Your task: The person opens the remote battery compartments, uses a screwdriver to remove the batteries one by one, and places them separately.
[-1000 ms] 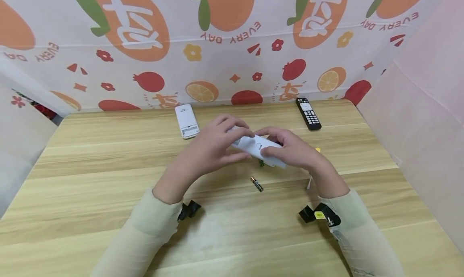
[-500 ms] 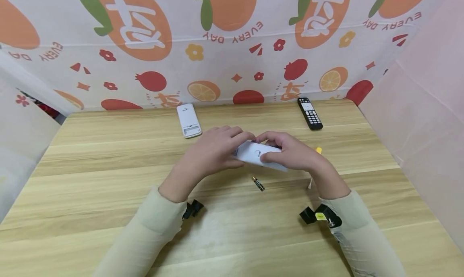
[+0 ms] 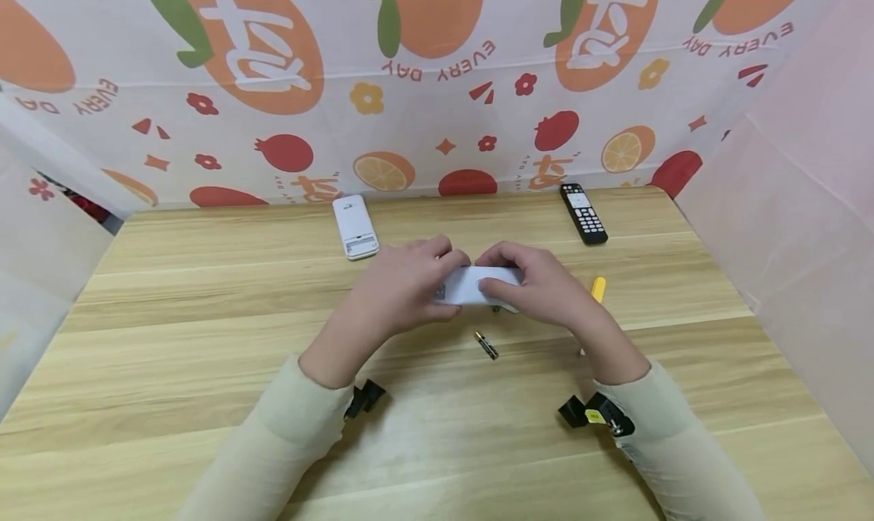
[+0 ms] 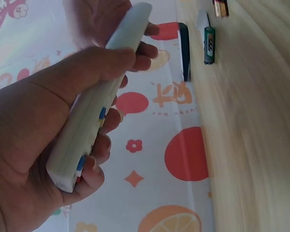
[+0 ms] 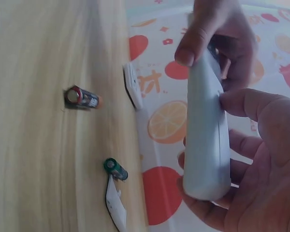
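Remote (image 3: pixel 466 286): white and slim, is hanging in both hands above the wooden table (image 3: pixel 205 316), broad back turned toward the head camera.
Left hand (image 3: pixel 410 286): is gripping one end, fingers curling round the narrow body.
Right hand (image 3: pixel 539 282): is gripping the other end, thumb resting against the shell.
Weight: is probably staying light enough for one hand, with the second mainly steadying.
Shell: is looking like stiff plastic, likely smooth and a little slippery, tough overall but perhaps fragile at any thin clips.
Best hold: is likely running along the long edges, near both ends, with fingers staying off the buttons (image 4: pixel 102 113).
Tabletop: a black battery (image 3: pixel 487 345) is lying nearer the person; a green battery (image 5: pixel 117 169) is lying just beside a small white piece (image 5: pixel 116 205).
Far edge: another white remote (image 3: pixel 355 227) and a black remote (image 3: pixel 583 214) are lying well apart.
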Available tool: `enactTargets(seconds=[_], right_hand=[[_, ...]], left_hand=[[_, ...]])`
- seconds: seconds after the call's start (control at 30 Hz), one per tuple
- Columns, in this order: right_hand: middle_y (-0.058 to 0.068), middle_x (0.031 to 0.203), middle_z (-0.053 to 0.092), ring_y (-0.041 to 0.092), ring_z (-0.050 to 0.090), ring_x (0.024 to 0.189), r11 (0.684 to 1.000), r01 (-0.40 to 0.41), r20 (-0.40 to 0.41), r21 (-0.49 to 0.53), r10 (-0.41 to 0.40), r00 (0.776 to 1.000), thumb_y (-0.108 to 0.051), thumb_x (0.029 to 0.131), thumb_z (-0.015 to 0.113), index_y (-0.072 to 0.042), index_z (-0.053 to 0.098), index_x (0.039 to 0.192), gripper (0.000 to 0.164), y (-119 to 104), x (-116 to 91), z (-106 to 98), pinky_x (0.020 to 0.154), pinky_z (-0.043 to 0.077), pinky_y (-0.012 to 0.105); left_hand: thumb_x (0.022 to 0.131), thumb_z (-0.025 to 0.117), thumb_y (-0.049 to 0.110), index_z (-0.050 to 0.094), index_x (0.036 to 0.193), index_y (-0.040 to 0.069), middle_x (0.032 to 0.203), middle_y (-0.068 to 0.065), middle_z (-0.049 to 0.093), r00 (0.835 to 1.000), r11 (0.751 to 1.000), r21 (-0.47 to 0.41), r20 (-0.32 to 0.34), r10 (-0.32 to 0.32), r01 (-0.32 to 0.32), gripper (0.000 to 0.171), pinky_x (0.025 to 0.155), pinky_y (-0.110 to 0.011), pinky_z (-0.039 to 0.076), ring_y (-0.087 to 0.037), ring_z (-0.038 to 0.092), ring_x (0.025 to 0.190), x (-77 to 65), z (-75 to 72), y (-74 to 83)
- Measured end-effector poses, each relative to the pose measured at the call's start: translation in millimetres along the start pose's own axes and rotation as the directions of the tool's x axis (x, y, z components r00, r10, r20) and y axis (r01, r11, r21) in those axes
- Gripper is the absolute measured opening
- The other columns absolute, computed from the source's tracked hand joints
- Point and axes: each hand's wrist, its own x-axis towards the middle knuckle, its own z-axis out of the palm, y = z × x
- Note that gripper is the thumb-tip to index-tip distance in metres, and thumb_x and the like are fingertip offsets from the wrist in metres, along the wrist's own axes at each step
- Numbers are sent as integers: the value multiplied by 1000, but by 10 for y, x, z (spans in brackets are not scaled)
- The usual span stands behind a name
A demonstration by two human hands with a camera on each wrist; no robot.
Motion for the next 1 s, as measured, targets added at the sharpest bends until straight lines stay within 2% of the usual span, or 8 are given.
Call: enactTargets(seconds=[0.23,0.47,0.87,1.0], right_hand=[[-8,95,59,13,56,83,998,-24,-23,-54,23,999,-27,83,59,-27,56,103,20,-72,-20,82,68,48,29],[-7,91,61,13,57,78,995,-41,-17,-92,40,999,-26,81,58,-25,55,101,20,-95,-24,130,66,48,29],[-6,91,60,13,57,79,995,-56,-14,-87,55,998,-27,81,55,-24,53,99,19,-123,-39,182,64,48,28],[-6,93,59,14,56,80,995,-60,-8,-74,59,998,-28,82,54,-24,54,100,19,-120,-34,187,65,48,29]], left_hand=[[67,77,44,60,109,21,93,3,52,999,997,67,-18,28,-27,50,49,-31,46,-14,51,78,-6,-44,103],[67,78,43,60,106,22,93,5,53,999,995,96,-15,34,-32,48,49,-31,46,-12,52,79,-23,-49,143],[65,78,45,61,106,24,93,6,54,999,998,58,45,15,-17,49,53,-28,46,-11,51,79,-24,-76,116],[65,78,44,62,107,24,92,7,54,999,999,31,46,14,-16,49,53,-26,44,-10,51,77,-27,-78,87]])
